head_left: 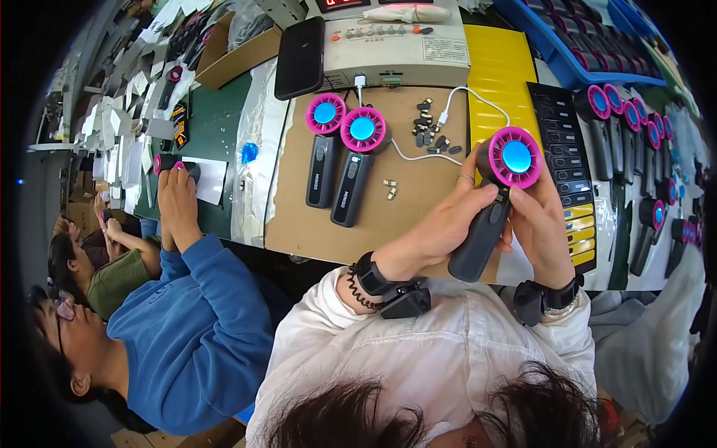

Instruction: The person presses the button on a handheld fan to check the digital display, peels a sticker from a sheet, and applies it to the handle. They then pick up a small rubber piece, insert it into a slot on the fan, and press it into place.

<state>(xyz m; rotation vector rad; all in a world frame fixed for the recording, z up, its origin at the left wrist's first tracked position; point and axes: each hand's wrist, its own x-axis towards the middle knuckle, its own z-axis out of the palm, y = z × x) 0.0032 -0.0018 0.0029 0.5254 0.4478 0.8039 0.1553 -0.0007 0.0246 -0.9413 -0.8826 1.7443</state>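
Brown cardboard sheet [429, 201] covers the middle of the bench. At its far edge stands a pale test unit [407, 48], with controls in a row along its top. A blue tray [539, 41], filled with fan parts, sits at far right; a yellow sheet [493, 67] lies between tray and unit.

Held fan [487, 224]: grey handle, magenta ring, blue centre. It is raised over the cardboard's near right part, face up, handle end angled toward the person. Both hands are closed on it. The left hand [437, 231] grips the upper handle, thumb at the neck; the right hand [541, 216] supports the head from the right, thumb also at the neck.

Two similar fans [351, 183] lie side by side on the left of the cardboard. Beyond them is a dark phone-shaped slab [300, 60], at the unit's left end.

One white cable [407, 158] runs from beside the lying fans. A second [482, 93] arches to the held fan's head; whether it connects cannot be told. Small black pieces [427, 138] lie scattered near its plug, and a few pale ones [390, 193] lie nearer the person.
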